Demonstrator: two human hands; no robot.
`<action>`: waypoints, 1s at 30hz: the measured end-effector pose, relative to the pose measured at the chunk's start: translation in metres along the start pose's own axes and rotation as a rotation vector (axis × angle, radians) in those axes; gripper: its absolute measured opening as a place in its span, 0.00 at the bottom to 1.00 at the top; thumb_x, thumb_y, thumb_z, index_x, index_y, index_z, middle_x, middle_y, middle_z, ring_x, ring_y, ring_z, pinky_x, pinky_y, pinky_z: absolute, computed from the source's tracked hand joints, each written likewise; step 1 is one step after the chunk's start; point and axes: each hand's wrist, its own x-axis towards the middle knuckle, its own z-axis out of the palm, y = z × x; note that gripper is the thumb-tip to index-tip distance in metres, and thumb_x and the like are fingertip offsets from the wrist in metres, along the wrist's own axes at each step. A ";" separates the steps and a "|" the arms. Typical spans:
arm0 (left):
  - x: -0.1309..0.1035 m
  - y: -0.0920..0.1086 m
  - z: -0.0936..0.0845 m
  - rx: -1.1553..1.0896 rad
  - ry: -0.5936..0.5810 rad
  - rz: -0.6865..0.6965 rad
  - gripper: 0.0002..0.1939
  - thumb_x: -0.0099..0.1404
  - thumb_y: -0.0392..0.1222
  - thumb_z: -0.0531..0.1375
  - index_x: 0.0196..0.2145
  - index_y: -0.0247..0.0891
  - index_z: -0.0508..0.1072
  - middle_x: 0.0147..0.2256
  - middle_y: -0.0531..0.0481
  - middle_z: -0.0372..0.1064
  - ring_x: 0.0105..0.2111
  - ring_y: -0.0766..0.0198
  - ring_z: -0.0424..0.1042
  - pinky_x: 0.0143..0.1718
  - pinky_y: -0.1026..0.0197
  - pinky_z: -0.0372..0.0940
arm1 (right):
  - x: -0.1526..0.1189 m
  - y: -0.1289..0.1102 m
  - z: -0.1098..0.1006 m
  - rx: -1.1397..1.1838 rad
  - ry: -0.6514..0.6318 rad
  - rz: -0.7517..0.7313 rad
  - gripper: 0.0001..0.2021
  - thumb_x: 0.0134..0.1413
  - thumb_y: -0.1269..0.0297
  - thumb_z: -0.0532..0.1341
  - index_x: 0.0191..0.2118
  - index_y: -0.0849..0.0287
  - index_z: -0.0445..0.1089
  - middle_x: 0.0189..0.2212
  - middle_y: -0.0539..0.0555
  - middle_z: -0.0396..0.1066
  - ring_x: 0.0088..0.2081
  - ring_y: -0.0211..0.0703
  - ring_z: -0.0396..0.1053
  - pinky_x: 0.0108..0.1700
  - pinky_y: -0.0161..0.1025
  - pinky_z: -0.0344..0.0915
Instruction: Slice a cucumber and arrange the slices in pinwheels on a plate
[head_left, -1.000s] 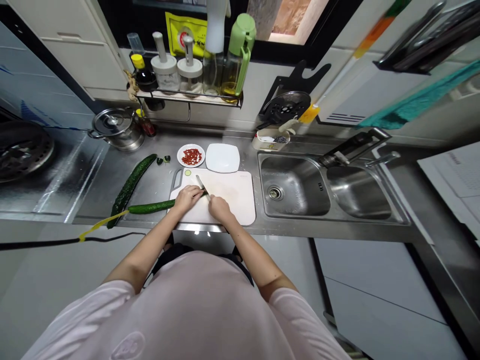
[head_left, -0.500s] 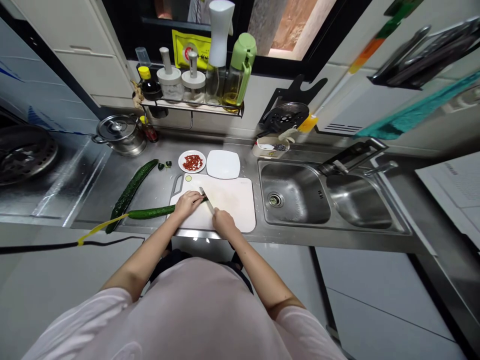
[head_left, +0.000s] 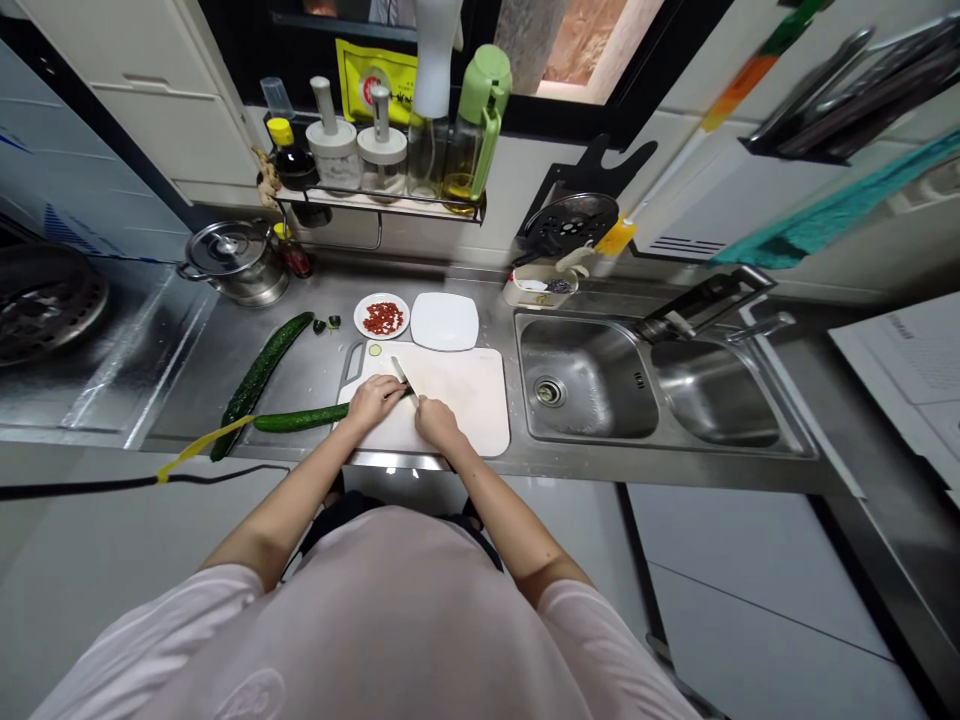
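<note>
The white cutting board (head_left: 472, 400) is lying before the person; slicing seems to be the step in hand, and the next move is probably calling for a steady hold and a controlled cut. Towards 9 o'clock, apart from the board, a spare cucumber (head_left: 264, 373) is resting on the counter (head_left: 195, 385), its axis running 7 to 1. The held cucumber (head_left: 301, 417) is lying partly on the board, its axis running from just below 9 to just above 3, the working end pointing near 3. The left hand (head_left: 375, 402) is pressing near that end, fingers apparently bunched together. The right hand (head_left: 437, 424) is gripping the knife (head_left: 400, 371), fingers wrapped round its handle, tip pointing towards 11; whether the blade is touching, I cannot tell. One slice (head_left: 375, 350) is lying towards the board's 10-to-11 corner.
</note>
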 end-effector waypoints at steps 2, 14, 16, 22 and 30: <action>0.000 0.000 0.000 -0.001 -0.001 0.001 0.12 0.68 0.44 0.54 0.40 0.42 0.77 0.40 0.47 0.74 0.42 0.61 0.70 0.46 0.57 0.65 | 0.002 -0.002 -0.001 0.005 0.008 -0.004 0.16 0.62 0.73 0.47 0.51 0.63 0.64 0.44 0.62 0.73 0.46 0.48 0.71 0.44 0.38 0.64; 0.001 0.001 -0.001 -0.008 -0.012 -0.006 0.12 0.68 0.44 0.54 0.40 0.42 0.77 0.40 0.47 0.74 0.42 0.61 0.70 0.46 0.57 0.64 | -0.026 0.012 0.012 -0.008 -0.008 0.040 0.13 0.63 0.71 0.48 0.48 0.63 0.65 0.41 0.63 0.73 0.43 0.49 0.72 0.41 0.39 0.64; 0.001 0.001 -0.001 -0.007 -0.016 -0.009 0.12 0.68 0.44 0.54 0.40 0.42 0.77 0.40 0.47 0.74 0.42 0.61 0.70 0.46 0.57 0.65 | -0.023 0.011 0.013 -0.014 -0.001 0.039 0.13 0.63 0.71 0.48 0.48 0.63 0.65 0.41 0.63 0.73 0.43 0.49 0.72 0.41 0.40 0.64; 0.000 -0.001 0.000 -0.005 -0.008 -0.006 0.12 0.68 0.44 0.54 0.41 0.42 0.77 0.39 0.47 0.74 0.41 0.61 0.70 0.45 0.57 0.65 | -0.006 0.007 0.013 -0.016 0.000 0.020 0.14 0.61 0.73 0.48 0.49 0.63 0.65 0.42 0.63 0.73 0.44 0.50 0.72 0.42 0.40 0.64; 0.000 -0.001 0.000 -0.003 -0.010 -0.008 0.12 0.68 0.44 0.54 0.40 0.42 0.77 0.40 0.47 0.74 0.41 0.61 0.70 0.45 0.57 0.65 | 0.006 -0.003 0.008 0.003 0.026 0.017 0.15 0.60 0.73 0.47 0.50 0.63 0.65 0.43 0.62 0.73 0.45 0.49 0.71 0.43 0.40 0.65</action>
